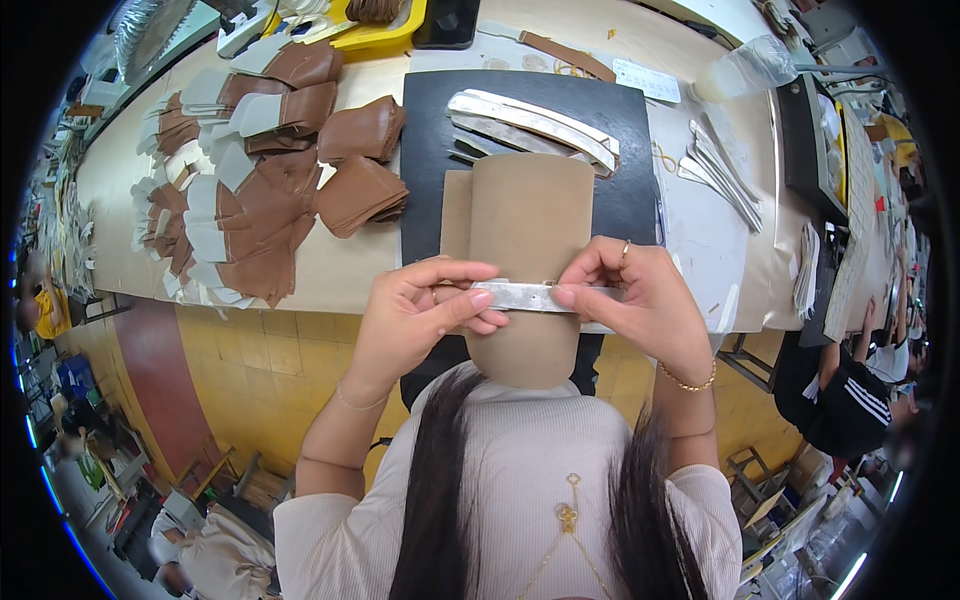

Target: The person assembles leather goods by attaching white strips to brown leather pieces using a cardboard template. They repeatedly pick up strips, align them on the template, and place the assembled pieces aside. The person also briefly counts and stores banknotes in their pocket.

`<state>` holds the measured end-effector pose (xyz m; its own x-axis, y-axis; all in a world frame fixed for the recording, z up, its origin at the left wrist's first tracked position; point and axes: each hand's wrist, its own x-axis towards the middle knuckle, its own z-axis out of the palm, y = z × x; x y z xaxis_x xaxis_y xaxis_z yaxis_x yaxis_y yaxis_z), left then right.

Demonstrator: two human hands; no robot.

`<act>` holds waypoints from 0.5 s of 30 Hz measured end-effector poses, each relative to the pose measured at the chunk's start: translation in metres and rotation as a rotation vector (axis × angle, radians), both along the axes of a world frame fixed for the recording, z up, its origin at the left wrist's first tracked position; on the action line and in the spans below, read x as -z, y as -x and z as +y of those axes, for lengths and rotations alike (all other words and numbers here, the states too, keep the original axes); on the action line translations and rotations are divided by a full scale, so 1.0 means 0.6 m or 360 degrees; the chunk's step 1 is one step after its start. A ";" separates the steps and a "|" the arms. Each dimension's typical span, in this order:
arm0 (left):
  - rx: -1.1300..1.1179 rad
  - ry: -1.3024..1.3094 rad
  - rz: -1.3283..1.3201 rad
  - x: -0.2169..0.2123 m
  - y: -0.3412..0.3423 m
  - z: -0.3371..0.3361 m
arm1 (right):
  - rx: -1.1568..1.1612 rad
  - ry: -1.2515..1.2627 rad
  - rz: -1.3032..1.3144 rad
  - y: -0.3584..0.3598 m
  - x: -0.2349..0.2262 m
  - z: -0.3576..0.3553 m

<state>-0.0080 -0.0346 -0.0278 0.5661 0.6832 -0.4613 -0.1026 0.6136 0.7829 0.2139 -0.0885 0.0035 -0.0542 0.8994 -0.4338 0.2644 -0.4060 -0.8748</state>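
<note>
My left hand (425, 305) pinches one end of a flat, silvery-white strip (520, 295) between thumb and fingers. The other end is pinched by my right hand (635, 295), its thumb lying on the strip. Small dark marks show on the strip's face. It is held level across a smooth tan sheet (530, 220), which curves over the table's front edge toward me. Whether the strip touches the sheet I cannot tell. Beneath the sheet is a black board (625, 130). Several long whitish strips (540, 125) lie on the board beyond the sheet.
Stacks of brown leather pieces (360, 195) with pale grey parts cover the table's left. To the right lie fanned light strips (722, 175) and a clear plastic cup (745, 70). A yellow tray (385, 35) stands at the back. Other people work at both sides.
</note>
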 end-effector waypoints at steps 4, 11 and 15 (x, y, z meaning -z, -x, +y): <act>0.0059 -0.0052 -0.0022 0.004 0.003 0.001 | -0.0036 -0.0070 -0.0065 0.001 0.001 -0.001; 0.0007 0.0026 -0.0011 0.014 0.003 0.002 | 0.0021 -0.0191 -0.0111 0.007 0.004 -0.002; 0.0042 -0.0040 -0.0071 0.021 0.005 0.005 | 0.0013 -0.0201 -0.0157 0.009 0.001 -0.003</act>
